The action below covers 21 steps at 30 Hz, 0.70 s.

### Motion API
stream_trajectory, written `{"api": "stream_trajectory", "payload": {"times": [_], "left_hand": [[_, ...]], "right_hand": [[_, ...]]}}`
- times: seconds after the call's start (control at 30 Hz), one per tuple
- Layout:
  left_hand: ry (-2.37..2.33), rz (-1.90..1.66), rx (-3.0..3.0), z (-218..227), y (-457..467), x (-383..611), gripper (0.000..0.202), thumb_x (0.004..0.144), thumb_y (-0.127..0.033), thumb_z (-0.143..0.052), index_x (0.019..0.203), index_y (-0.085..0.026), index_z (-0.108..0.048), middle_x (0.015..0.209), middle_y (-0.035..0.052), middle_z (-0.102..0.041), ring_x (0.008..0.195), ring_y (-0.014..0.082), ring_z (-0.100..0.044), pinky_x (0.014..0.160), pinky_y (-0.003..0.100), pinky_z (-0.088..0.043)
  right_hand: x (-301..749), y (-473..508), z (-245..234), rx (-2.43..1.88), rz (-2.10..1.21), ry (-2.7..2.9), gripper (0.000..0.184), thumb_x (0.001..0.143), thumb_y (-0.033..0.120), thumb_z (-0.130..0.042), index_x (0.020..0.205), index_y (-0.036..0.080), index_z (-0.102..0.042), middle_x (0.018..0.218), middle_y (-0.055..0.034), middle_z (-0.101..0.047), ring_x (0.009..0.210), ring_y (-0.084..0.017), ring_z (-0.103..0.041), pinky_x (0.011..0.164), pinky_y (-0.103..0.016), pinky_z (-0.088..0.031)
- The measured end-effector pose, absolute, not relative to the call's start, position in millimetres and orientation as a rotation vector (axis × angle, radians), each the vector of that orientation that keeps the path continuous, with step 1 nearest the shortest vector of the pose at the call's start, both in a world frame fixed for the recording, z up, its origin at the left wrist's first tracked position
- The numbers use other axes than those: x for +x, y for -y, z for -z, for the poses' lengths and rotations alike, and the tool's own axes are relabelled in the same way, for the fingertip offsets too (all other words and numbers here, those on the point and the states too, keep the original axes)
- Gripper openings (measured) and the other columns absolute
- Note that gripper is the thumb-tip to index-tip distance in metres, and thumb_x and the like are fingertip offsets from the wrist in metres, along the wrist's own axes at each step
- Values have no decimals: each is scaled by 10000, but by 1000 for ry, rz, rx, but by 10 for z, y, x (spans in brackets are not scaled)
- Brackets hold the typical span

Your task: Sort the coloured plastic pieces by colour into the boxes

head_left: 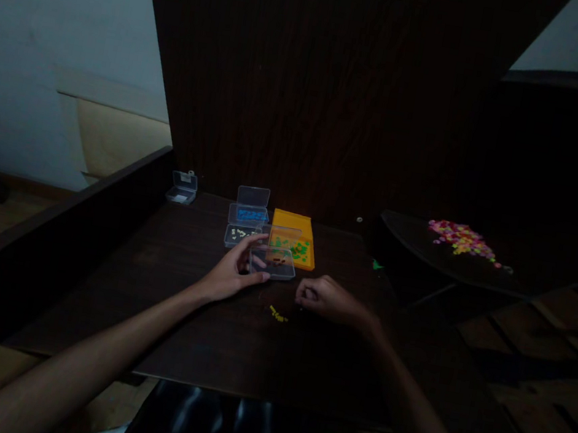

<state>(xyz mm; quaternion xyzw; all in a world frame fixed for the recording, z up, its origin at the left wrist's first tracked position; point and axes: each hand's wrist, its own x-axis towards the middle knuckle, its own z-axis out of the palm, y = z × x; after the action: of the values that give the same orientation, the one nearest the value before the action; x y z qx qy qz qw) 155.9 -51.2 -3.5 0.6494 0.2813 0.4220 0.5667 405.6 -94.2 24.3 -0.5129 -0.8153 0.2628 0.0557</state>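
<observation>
My left hand (233,270) grips the left side of a clear plastic box (280,267), its thumb along the near edge. A few small dark reddish-brown pieces (278,261) lie in this box, and its lid is raised at the back. To the right, my right hand (328,298) is closed with fingers curled in; what it holds, if anything, is hidden. A little pile of small yellow pieces (278,314) lies on the dark table (212,344) between the hands. Behind the clear box stands an open yellow case (306,258) with green pieces (299,250) inside.
Clear boxes with blue pieces (250,215) and pale pieces (239,233) stand behind my left hand. A small open clear case (182,193) sits at the far left. Many pink, yellow and purple pieces (462,240) lie on a dark surface at right. A raised board (57,244) edges the table's left.
</observation>
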Motion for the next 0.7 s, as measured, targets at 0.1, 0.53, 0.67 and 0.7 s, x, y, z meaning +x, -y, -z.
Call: {"api": "stream_trajectory", "payload": {"times": [0.1, 0.53, 0.67, 0.7], "left_hand": [[-645, -1000, 1526, 39, 517, 1557, 716, 700, -238, -772, 1330, -258, -434, 1250, 101, -532, 873, 132, -591, 810, 315, -507], [-606, -972, 1548, -12, 548, 1555, 735, 703, -248, -768, 1344, -246, -408, 1246, 102, -516, 920, 160, -580, 862, 368, -498], [-613, -973, 1564, -8, 547, 1551, 732, 705, -252, -768, 1342, -232, -408, 1262, 101, -520, 1038, 209, -574, 917, 387, -481], [-617, -970, 1561, -3, 545, 1551, 739, 704, -255, -770, 1346, -231, -404, 1262, 102, -523, 1048, 215, -574, 917, 388, -482]], "right_hand": [[4056, 950, -330, -1464, -862, 2394, 222, 838, 336, -565, 839, 137, -663, 600, 30, -530, 528, -84, -433, 510, -195, -307], [3514, 645, -601, -1276, -488, 2421, 184, 886, 292, -562, 904, 155, -683, 677, 6, -599, 601, -100, -492, 574, -213, -311], [3347, 561, -558, -1339, -371, 2489, 183, 883, 286, -572, 912, 163, -705, 724, -18, -642, 626, -111, -505, 581, -226, -298], [3324, 553, -544, -1362, -352, 2503, 182, 879, 282, -575, 910, 168, -713, 735, -24, -650, 635, -115, -509, 584, -229, -296]]}}
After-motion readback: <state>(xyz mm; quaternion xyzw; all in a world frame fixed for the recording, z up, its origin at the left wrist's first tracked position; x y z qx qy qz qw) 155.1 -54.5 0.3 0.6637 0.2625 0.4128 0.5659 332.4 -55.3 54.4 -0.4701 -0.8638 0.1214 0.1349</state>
